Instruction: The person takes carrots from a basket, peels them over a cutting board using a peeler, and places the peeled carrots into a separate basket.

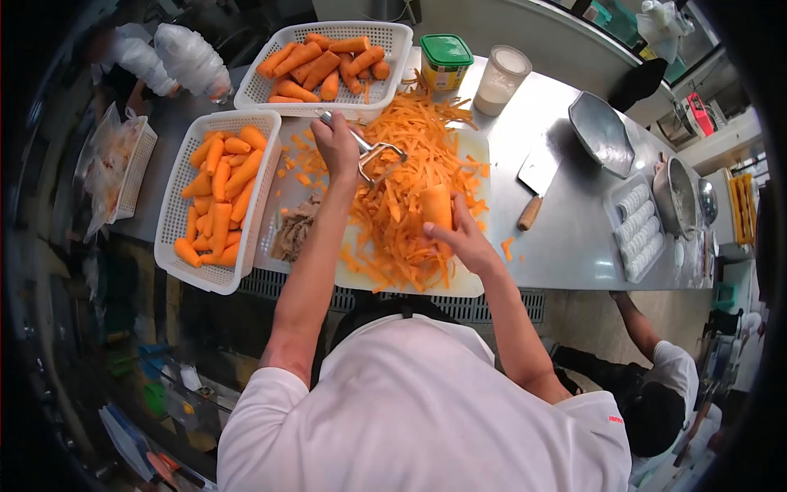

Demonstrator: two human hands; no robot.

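My left hand (336,148) is closed round the handle of a metal peeler (382,154), whose wide head points right above the shavings. My right hand (466,238) grips a thick orange carrot (436,207), held nearly upright with its lower end between thumb and fingers. Under both lies a large heap of carrot shavings (410,123), spread over a white cutting board (467,284). The peeler and the carrot are apart. Beside my left forearm is a small brownish pile (293,231) in a clear tray.
Two white baskets (168,215) (393,34) of carrots stand left and behind. A green-lidded tub (447,51), a clear container (502,80), a cleaver (539,170), a metal tray (601,135) and a tray of white rolls (638,230) sit rightward. Another person (664,385) is at lower right.
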